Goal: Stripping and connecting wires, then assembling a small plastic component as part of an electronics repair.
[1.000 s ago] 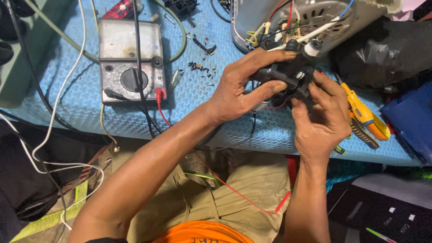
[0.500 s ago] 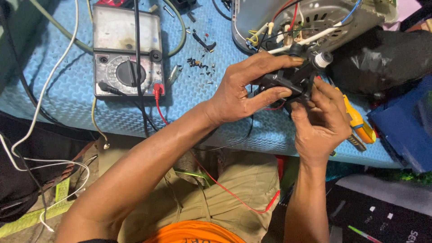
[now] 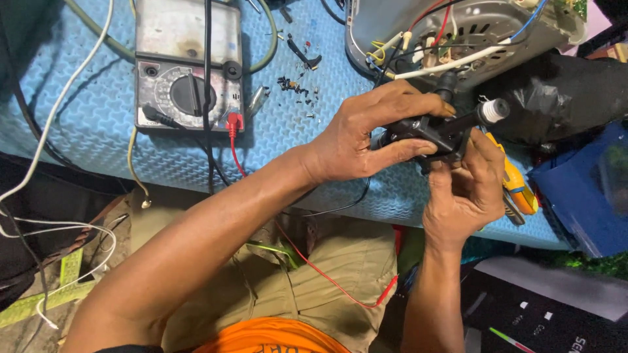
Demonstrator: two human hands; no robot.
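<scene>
Gripping a black part over a blue bench

Holding a black plastic part [image 3: 437,134] in both hands above the near edge of the blue padded mat [image 3: 91,124], just in front of an opened grey appliance housing [image 3: 458,26]. Left hand [image 3: 366,140] wrapped over the part from the left, thumb below and fingers [image 3: 425,104] curled across the top, clamped tight. Right hand [image 3: 468,189] closed on the underside from below, fingertips pinching the lower edge. Sticking out to the upper right of the part, a short stem ending in a white ribbed cap [image 3: 494,110]. Trailing from the housing toward the hands, white, yellow, red and blue wires [image 3: 432,62]. Lying just beside the right hand on the mat, a yellow-handled tool [image 3: 517,186], partly hidden. Resting well apart to the left, an analogue multimeter [image 3: 188,72] with a black dial, red lead [image 3: 233,124] plugged in and running down across the lap. Scattered between meter and hands, small dark bits of debris [image 3: 294,85].
</scene>
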